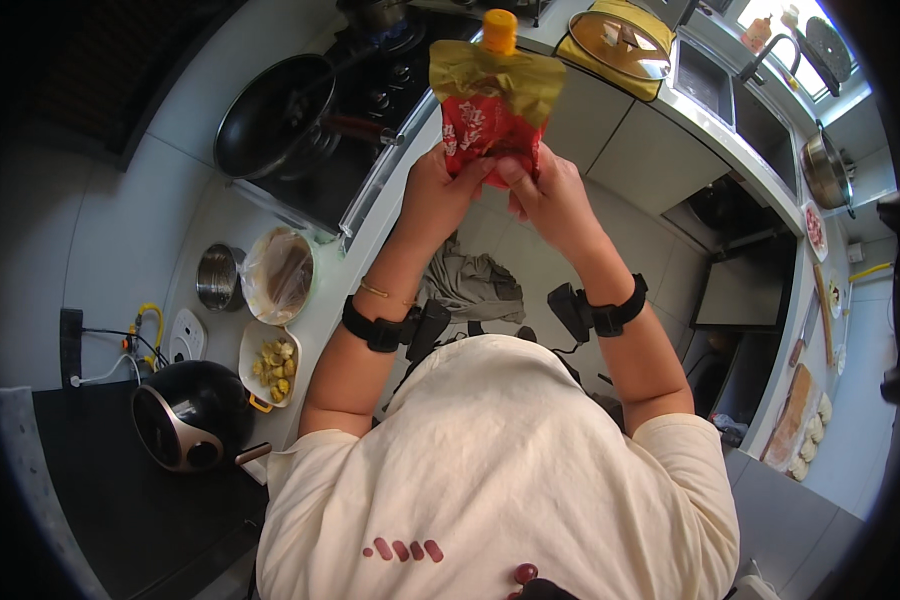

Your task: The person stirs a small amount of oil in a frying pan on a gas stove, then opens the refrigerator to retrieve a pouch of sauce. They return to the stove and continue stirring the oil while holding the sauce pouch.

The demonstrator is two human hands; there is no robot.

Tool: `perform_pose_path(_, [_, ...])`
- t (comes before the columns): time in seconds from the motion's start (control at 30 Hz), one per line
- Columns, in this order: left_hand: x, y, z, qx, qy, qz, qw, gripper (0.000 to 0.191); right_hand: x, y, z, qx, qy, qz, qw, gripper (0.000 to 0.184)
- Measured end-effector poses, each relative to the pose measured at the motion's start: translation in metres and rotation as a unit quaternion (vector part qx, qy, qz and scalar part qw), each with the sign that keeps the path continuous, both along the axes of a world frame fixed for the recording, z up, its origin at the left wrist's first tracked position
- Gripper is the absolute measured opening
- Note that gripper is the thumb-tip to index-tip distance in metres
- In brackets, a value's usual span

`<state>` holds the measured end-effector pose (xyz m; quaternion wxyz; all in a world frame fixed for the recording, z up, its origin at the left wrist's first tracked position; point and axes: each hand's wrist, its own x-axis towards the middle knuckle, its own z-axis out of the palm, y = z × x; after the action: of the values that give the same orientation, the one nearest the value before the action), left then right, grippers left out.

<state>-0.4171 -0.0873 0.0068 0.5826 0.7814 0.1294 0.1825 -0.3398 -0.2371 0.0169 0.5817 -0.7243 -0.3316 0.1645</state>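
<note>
Both of my hands grip the lower end of a red and gold spouted pouch (495,105), its orange-yellow screw cap (499,31) pointing away from me. My left hand (436,191) pinches the left side and my right hand (559,187) the right, thumbs close together on the front. The film is creased between them, and the pouch bears printed writing. The cap is on the spout. To the left, a black wok (277,120) with a wooden handle rests on the gas hob (379,97). My fingers behind the pouch are mostly hidden.
A pot (375,13) sits over a lit flame. Left counter: a plastic-covered bowl (279,276), a steel bowl (220,277), a dish of yellow-brown chunks (274,367) and a black appliance (191,416). A glass lid (619,45) lies near the sink (701,79). A cloth (472,285) lies below.
</note>
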Motion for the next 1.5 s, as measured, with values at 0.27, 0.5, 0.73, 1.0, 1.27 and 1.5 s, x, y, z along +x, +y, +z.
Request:
perform_pose_path(0.27, [-0.006,-0.017,0.005,0.025,-0.042,0.059,0.997,0.029,-0.008,0.001,-0.009,0.040,-0.152,-0.062,0.986,0.020])
perform_pose_path(0.5, [-0.007,-0.011,0.012,0.013,-0.028,0.025,0.999,0.031,-0.002,0.002,0.002,0.128,-0.129,-0.057,0.982,0.017])
perform_pose_path(0.73, [-0.003,-0.018,0.022,-0.130,-0.075,-0.019,0.989,0.025,-0.012,0.011,-0.002,0.128,-0.115,-0.086,0.981,0.020])
perform_pose_path(1.0, [0.004,-0.029,0.003,-0.088,-0.122,0.034,0.988,0.025,-0.008,0.006,0.009,0.004,-0.265,-0.100,0.959,0.023])
perform_pose_path(1.27, [0.001,-0.032,0.005,-0.057,-0.141,0.064,0.986,0.035,-0.014,0.009,0.006,0.060,-0.268,-0.128,0.953,0.021])
perform_pose_path(1.5, [0.008,-0.047,-0.004,-0.054,-0.162,0.129,0.977,0.036,-0.017,0.007,0.002,0.089,-0.232,-0.092,0.964,0.016])
